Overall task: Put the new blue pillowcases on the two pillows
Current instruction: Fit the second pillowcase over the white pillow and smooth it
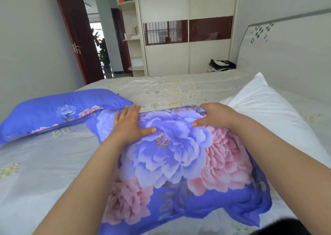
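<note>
A pillow (179, 154) in a blue flowered pillowcase lies lengthways on the bed (44, 163) right in front of the person, its far end pointing toward the wardrobe (188, 46). It lies there, I judge, so that both hands can work that far end, where the case's opening probably is, though the opening itself cannot be seen.

The left hand (128, 123) lies flat on the upper left of the pillow, fingers straight and spread, thumb stretched toward the middle of the big blue flower. It clasps nothing; it presses down, most likely to keep the filling still and smooth the cloth. The right hand (215, 116) is at the far right corner, fingers curled over the edge of the case and thumb laid along the top, so it grips the cloth there, apparently to tug or tuck the corner. The hands are well apart, one at each side of the far end, both forearms reaching forward from the near edge of the view.

A second blue case (53, 113) lies to the left on the bed, its corner under or just beside the first; it looks fairly flat, and whether it is filled I cannot tell. A bare white pillow (268, 113) lies to the right, touching the cased one, near the headboard (286, 55), handy for the next case.
</note>
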Tool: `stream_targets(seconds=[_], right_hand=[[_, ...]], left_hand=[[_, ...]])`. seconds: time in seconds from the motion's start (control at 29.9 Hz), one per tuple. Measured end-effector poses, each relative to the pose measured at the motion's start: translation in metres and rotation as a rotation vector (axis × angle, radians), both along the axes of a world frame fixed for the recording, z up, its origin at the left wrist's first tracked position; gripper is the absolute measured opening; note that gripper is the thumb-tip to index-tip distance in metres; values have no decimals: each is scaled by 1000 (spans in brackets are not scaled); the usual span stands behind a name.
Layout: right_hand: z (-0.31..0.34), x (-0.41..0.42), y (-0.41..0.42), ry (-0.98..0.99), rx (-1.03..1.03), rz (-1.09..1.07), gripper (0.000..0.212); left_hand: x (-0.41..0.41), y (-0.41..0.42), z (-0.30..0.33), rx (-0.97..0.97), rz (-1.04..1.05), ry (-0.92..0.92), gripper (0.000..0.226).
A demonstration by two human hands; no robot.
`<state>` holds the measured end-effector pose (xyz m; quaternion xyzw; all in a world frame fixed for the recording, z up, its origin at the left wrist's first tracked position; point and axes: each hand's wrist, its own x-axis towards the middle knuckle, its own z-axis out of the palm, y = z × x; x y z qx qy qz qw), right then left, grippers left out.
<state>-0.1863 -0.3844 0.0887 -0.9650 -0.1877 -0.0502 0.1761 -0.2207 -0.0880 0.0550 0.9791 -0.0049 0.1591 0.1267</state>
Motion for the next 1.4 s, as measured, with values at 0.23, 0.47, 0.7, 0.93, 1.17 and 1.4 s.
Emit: stream_targets(seconds=[0.23, 0.47, 0.7, 0.93, 1.17, 1.4], right_hand=[[31, -18, 3, -998, -36, -88, 48], [15, -25, 14, -1339, 70, -43, 31], [-99, -70, 15, -990, 65, 166, 58], [-106, -22, 31, -277, 206, -171, 62], [-157, -24, 30, -264, 90, -281, 75], [-161, -26, 30, -333, 107, -283, 66]], left_hand=[[12, -29, 56, 25, 52, -435, 34], [-6, -39, 64, -291, 98, -1103, 8], [-46, 9, -116, -20, -317, 87, 25], [-46, 0, -103, -365, 107, -201, 24], [-5, 25, -100, -440, 387, -58, 36], [5, 42, -90, -401, 503, -53, 36]])
